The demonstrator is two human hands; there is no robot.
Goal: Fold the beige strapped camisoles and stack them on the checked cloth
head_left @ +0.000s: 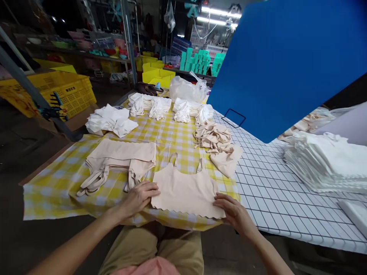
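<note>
A beige strappy top [185,189] lies flat on the yellow checked cloth [57,187] in front of me, straps pointing away. My left hand [139,198] rests on its lower left corner, fingers pinching the scalloped hem. At the lower right corner my right hand [233,212] holds the hem. A stack of flattened beige tops [120,160] lies to the left. A loose heap of beige tops [216,143] sits beyond the right strap.
White folded garments [110,120] and more white piles [149,105] lie farther back, by a clear plastic bag [186,89]. A tall stack of white pieces [327,162] sits on the white grid-patterned table [272,191] at right. A blue panel [286,61] fills the upper right. Yellow crates [69,91] stand at left.
</note>
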